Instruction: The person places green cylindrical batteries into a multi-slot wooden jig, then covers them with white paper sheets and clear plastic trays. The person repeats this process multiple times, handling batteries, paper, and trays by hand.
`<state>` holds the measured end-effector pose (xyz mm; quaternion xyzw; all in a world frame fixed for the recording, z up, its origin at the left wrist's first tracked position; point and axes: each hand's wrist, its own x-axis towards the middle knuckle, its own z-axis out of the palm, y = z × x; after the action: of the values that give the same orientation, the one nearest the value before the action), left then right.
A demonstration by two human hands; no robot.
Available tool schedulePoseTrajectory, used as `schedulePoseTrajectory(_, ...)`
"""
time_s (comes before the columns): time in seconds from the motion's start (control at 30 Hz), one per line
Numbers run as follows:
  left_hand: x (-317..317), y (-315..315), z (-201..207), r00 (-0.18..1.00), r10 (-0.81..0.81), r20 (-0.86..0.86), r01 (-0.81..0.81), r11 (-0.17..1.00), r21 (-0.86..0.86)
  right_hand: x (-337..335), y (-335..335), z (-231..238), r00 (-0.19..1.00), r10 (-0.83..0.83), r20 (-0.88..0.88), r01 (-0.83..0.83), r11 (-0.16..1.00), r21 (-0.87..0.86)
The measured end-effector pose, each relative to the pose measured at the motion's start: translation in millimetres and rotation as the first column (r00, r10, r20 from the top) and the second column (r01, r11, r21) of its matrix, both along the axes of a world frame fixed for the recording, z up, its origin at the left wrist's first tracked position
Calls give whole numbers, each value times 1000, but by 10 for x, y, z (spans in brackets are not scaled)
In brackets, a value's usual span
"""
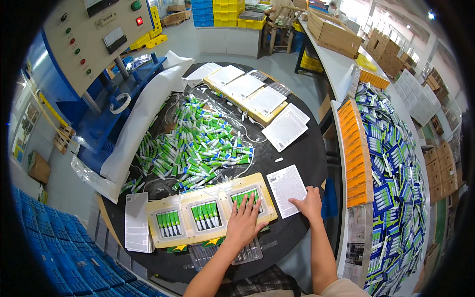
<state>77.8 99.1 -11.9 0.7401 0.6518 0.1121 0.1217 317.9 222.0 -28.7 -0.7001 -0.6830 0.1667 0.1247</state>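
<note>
My left hand lies with fingers spread over the right-hand pocket of a cream tray-like mould. Green tubes with white caps stand in rows in clear blisters in its three pockets; my fingers partly cover the right-hand row. At the right edge of a white printed card, my right hand has its thumb on top and its other fingers curled by the edge. A big heap of loose green, white and blue tubes lies beyond the mould.
The round black table also bears a second mould with cards at the back and stacked cards at left. Clear blisters lie near me. A blue press stands left; packed tubes fill the right bench.
</note>
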Motion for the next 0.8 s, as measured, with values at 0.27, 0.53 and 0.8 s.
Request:
schedulePoseTrajectory(0.27, -215, -263, 176, 997, 1, 74, -8, 997, 83, 170, -109, 434, 788, 49, -614, 53, 988, 148)
schedulePoseTrajectory(0.53, -2065, -1628, 242, 649, 747, 143, -760, 625, 182, -892, -698, 431, 809, 349, -473, -287, 937, 201)
schedulePoseTrajectory(0.8, -2719, -2319, 218, 738, 671, -71, -673, 725, -146, -1201, -951, 340, 952, 240, -189, -225, 970, 96)
